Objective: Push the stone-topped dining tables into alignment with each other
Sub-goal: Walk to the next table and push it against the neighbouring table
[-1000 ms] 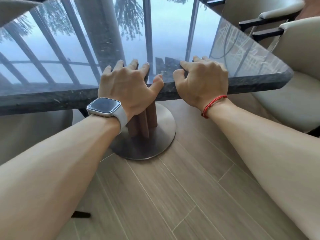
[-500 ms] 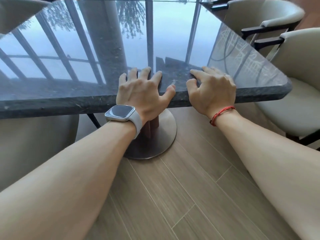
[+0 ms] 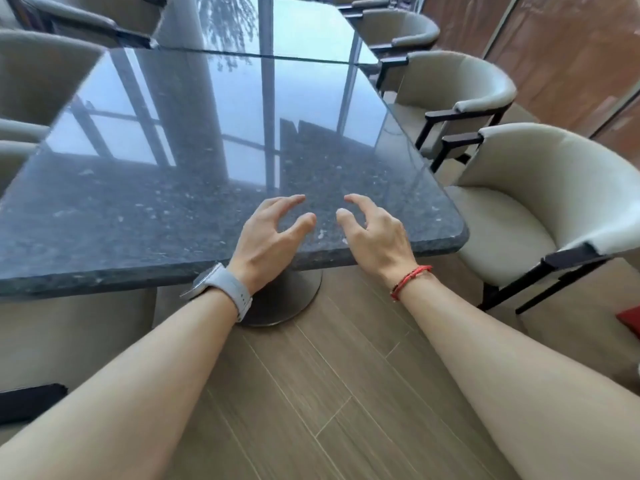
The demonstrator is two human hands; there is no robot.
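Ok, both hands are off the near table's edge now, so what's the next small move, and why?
Probably set both hands back on the near edge and nudge the near table slightly leftward. The left hand and right hand hover open above the stone, gripping nothing. At the seam, the far table looks offset: its left corner sits well right of the near table's left corner.

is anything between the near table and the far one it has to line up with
Nothing visible. The near table already meets the far table along a thin seam, with both tops bare. The chairs sit along the sides, not between them. Both hands, left hand and right hand, hover open over the near edge.
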